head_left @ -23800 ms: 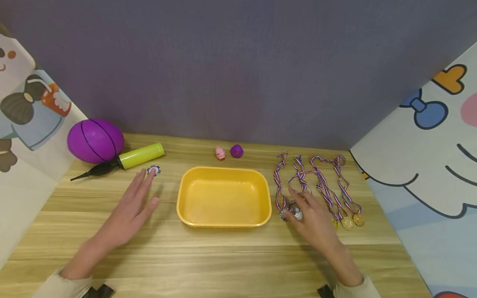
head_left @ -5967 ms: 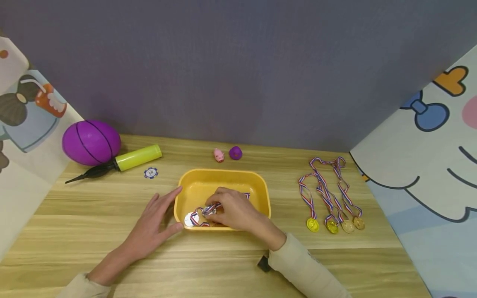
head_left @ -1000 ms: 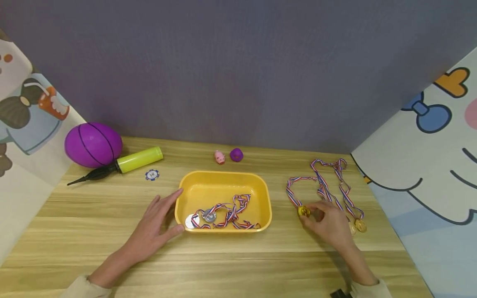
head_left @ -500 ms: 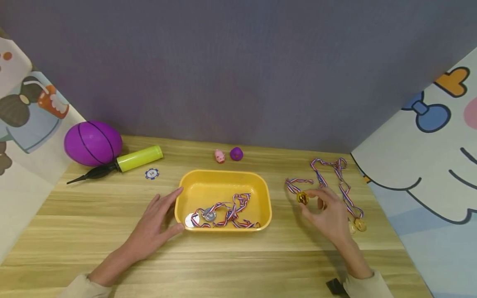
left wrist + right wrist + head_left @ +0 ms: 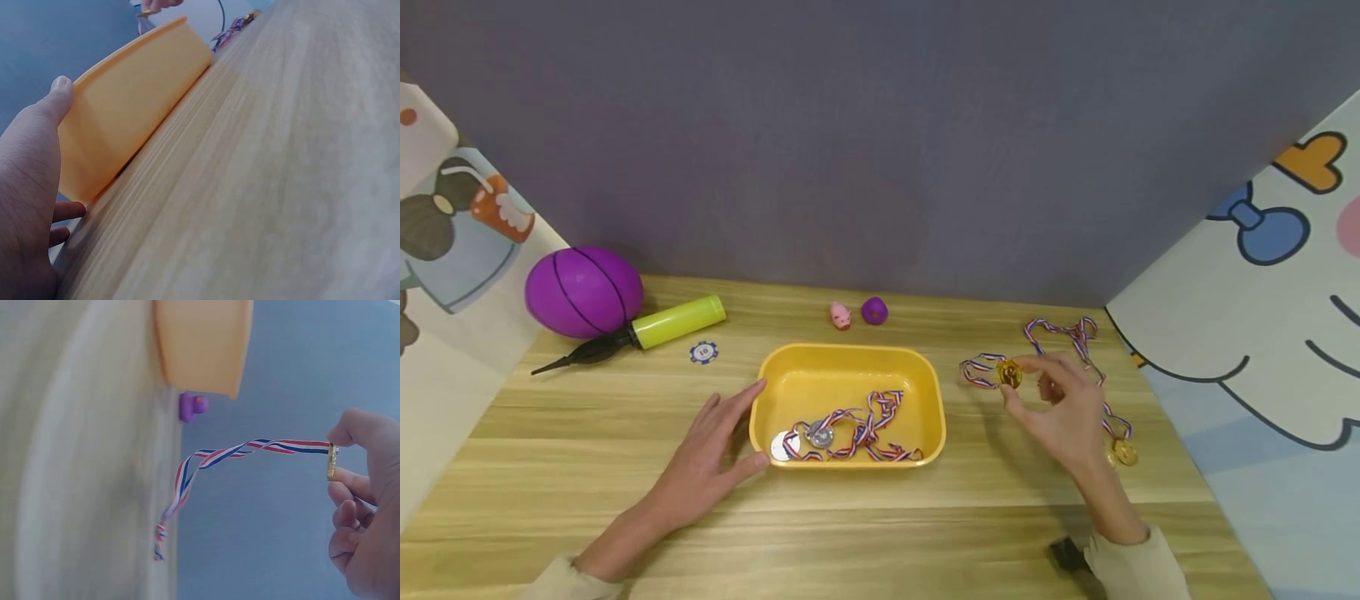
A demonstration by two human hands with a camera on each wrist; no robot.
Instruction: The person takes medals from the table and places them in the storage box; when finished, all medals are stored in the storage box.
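My right hand (image 5: 1063, 408) pinches a gold medal (image 5: 1009, 373) between thumb and fingertips, to the right of the yellow tray. In the right wrist view the medal (image 5: 332, 461) is up off the table, and its red, white and blue ribbon (image 5: 219, 454) trails down to the tabletop. My left hand (image 5: 703, 467) rests at the left end of the yellow tray (image 5: 850, 464), thumb and fingertips at its rim, fingers loosely extended. Two silver medals, one of them a silver medal (image 5: 820, 433) with a face design, lie inside with tangled ribbons (image 5: 868, 429).
More gold medals (image 5: 1124, 452) with ribbons lie at the right, partly hidden behind my right hand. A pink pig toy (image 5: 840, 315) and a small purple toy (image 5: 874, 311) stand behind the tray. Left are a purple ball (image 5: 583, 292), a yellow-green pump (image 5: 677, 322) and a poker chip (image 5: 703, 352).
Over the last second my right hand has lifted the gold medal away from the table, its ribbon drawn along. Since the oldest frame, silver medals have come into the tray. My left hand stays put lately.
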